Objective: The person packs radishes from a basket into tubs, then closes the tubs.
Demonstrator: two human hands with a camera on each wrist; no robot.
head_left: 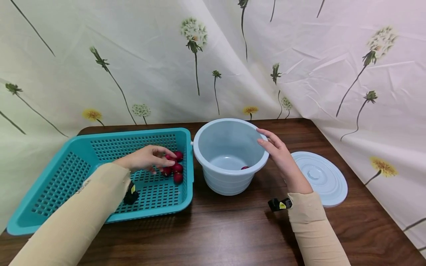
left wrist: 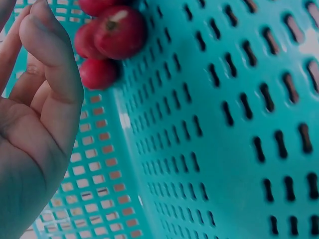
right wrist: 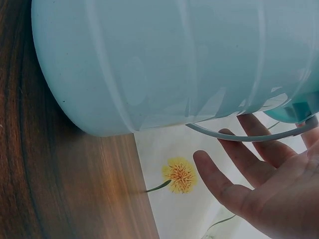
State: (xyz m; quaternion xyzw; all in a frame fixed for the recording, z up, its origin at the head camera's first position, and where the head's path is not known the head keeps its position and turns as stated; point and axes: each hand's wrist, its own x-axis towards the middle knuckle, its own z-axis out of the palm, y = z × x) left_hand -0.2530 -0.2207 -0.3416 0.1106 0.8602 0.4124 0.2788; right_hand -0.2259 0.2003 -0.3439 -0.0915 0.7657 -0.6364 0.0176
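Note:
My left hand (head_left: 148,158) reaches into the turquoise slotted basket (head_left: 187,168), fingertips right at several red radishes (head_left: 178,178) clustered by its right end. In the left wrist view its fingers are loosely bent beside the radishes (left wrist: 120,32), with none in the grasp. My right hand (head_left: 281,157) is at the right rim of the light blue bucket (head_left: 227,183), fingers extended and spread. The right wrist view shows those fingers (right wrist: 249,162) along the bucket's outer side, by its thin handle (right wrist: 239,138). Inside the bucket lies a red radish (head_left: 244,167), mostly hidden by the front wall.
A round light blue lid (head_left: 319,179) lies flat on the dark wooden table (head_left: 213,236), right of the bucket. Basket and bucket stand side by side. A white cloth (head_left: 149,66) with dandelion prints hangs behind the table and along its right side.

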